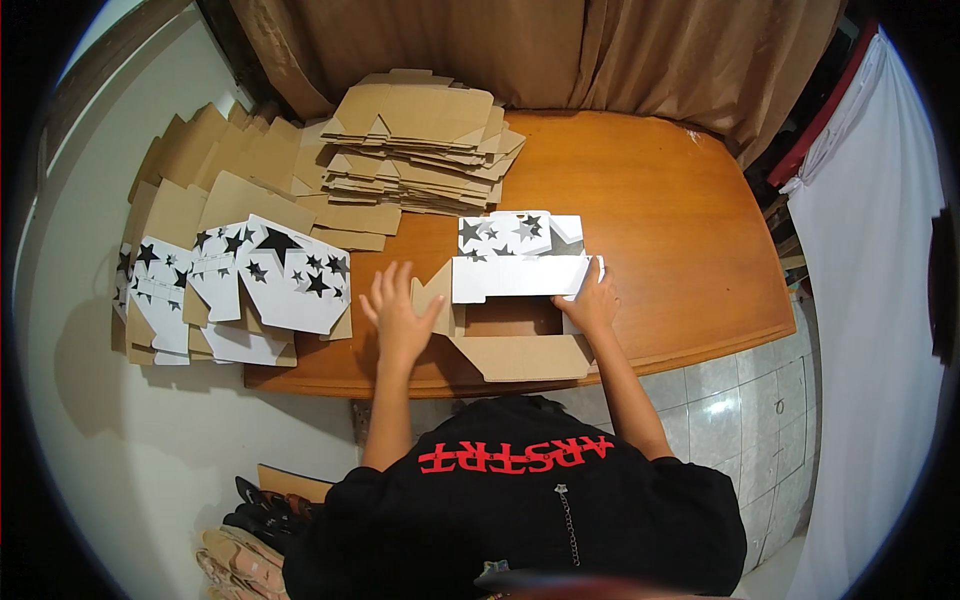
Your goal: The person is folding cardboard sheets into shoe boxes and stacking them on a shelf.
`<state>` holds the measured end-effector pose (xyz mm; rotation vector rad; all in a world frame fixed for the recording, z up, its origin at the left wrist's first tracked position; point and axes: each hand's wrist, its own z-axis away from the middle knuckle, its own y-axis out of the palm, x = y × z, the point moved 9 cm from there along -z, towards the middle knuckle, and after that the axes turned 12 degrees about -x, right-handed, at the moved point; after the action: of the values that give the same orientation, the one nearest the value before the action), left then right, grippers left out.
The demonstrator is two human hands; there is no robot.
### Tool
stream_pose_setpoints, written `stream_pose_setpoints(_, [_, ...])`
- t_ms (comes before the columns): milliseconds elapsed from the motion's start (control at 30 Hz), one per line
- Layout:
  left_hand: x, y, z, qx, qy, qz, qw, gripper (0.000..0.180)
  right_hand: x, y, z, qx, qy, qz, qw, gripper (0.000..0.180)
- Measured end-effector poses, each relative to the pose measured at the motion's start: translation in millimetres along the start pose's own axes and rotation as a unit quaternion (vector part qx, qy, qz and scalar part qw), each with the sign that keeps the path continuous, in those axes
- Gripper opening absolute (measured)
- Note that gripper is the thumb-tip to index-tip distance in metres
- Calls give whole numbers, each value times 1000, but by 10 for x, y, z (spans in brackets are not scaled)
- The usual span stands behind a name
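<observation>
A partly folded cardboard box (515,280) lies in front of me, white with black and grey stars on its far part and plain brown inside. Its near flap (525,358) is folded out toward me, and wood shows through the opening in its middle. At its right end my right hand (592,302) grips the white panel's edge, thumb on the near side and fingers along the end. My left hand (398,322) is open with fingers spread, its thumb beside the brown left flap (432,295); whether it touches the flap I cannot tell.
A tall stack of flat brown cardboard (410,140) stands at the back left of the wooden table (670,200). More flat star-printed pieces (295,275) overlap at the left, past the table edge. A brown curtain (540,50) hangs behind; shoes (265,520) lie on the lower left.
</observation>
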<state>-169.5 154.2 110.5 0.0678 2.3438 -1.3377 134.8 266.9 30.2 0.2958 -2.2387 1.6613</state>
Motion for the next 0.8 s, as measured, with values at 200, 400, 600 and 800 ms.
stream_pose_setpoints(200, [91, 350, 148, 115, -77, 362, 922, 78, -20, 33, -15, -7, -3, -8, 1000, 101])
stream_pose_setpoints(400, [-545, 707, 466, 190, 101, 280, 936, 76, -13, 66, -17, -4, -8, -2, 1000, 105])
stream_pose_setpoints(600, [-611, 872, 559, 228, 132, 179, 948, 72, -21, 68, -17, 0, 0, -7, 1000, 105])
stream_pose_setpoints(800, [-503, 1037, 578, 248, 147, 145, 946, 74, 23, 67, -1, 6, 5, 26, 1000, 105])
